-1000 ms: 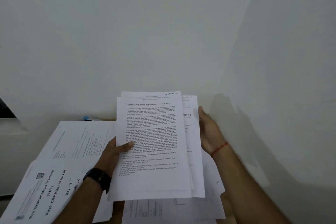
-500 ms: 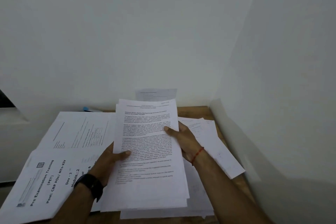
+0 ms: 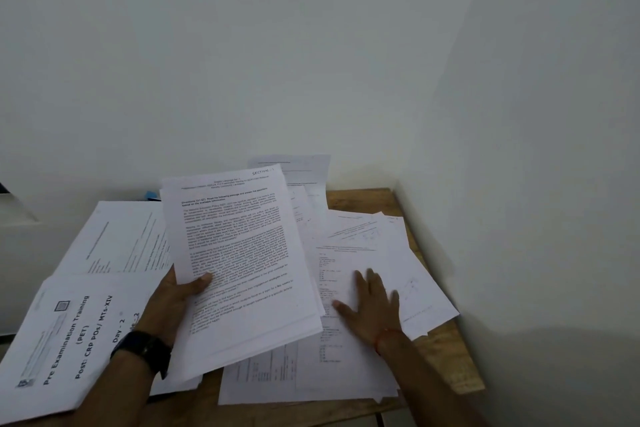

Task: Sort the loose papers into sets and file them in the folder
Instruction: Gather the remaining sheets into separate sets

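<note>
the left hand (image 3: 178,296) grips a sheaf of printed pages (image 3: 242,263) by its left edge, thumb on the front page and the other fingers curled behind it, out of sight. the sheaf is lifted and tilted above the wooden worktop (image 3: 446,354). its top page carries dense text and a handwritten "section" note in the upper right corner. a black wristwatch (image 3: 145,350) sits on the left wrist.

the right hand (image 3: 372,303) lies palm down on the loose papers (image 3: 349,246) spread over the right part of the worktop, its fingers (image 3: 376,282) straight and slightly apart, holding nothing. a red thread (image 3: 387,337) circles that wrist. these papers overlap at different angles, and some reach out past the sheaf's lower edge towards the near side.

on the left lies a booklet (image 3: 69,340) headed "pre examination training (pet)", with more printed sheets (image 3: 121,239) beyond it. a single sheet (image 3: 298,166) leans against the white wall at the back. a small blue object (image 3: 151,195) shows behind the sheaf, and i cannot tell what it is.
</note>
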